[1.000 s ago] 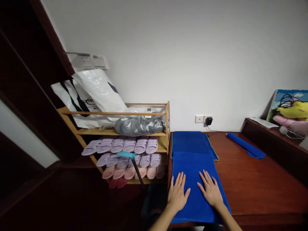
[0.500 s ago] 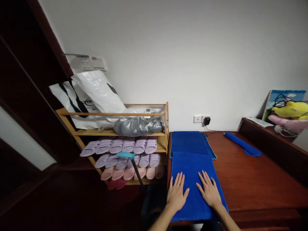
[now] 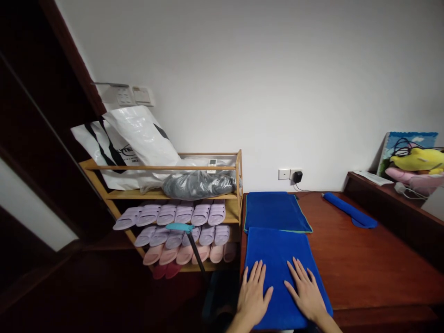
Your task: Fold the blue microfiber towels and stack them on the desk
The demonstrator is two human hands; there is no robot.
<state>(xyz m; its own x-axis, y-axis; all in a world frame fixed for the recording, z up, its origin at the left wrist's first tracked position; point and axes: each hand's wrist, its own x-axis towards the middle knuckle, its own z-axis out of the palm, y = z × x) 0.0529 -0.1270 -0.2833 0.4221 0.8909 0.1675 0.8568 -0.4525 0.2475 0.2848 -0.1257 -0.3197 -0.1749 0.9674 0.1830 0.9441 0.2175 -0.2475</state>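
1. Two bare hands, palms down: from where I stand, the left hand (image 3: 252, 298) and the right hand (image 3: 307, 293) both lie flat, fingers spread and pinching nothing
2. Two blue cloths: the nearer cloth (image 3: 275, 252) lies under both hands at the near edge of the table, and the farther cloth (image 3: 274, 210), edged in green, lies just beyond, its near edge meeting the first
3. One long blue roll (image 3: 347, 210) well to their right
4. One reddish-brown wooden table (image 3: 367, 268), smooth and slightly shiny, with a raised ledge along its right side bearing one yellow toy (image 3: 419, 160)
5. One wooden rack (image 3: 233, 211) left of the table: six lilac slippers (image 3: 184, 212) on the upper row, more lilac ones below, partly hidden, then six pink slippers (image 3: 185, 254) and two red slippers (image 3: 172, 269)
6. On the rack's top, white bags (image 3: 145, 138) and one plastic-wrapped grey bundle (image 3: 197, 186)
7. One pale wall (image 3: 263, 83) behind, with one black plug (image 3: 297, 177) above the table
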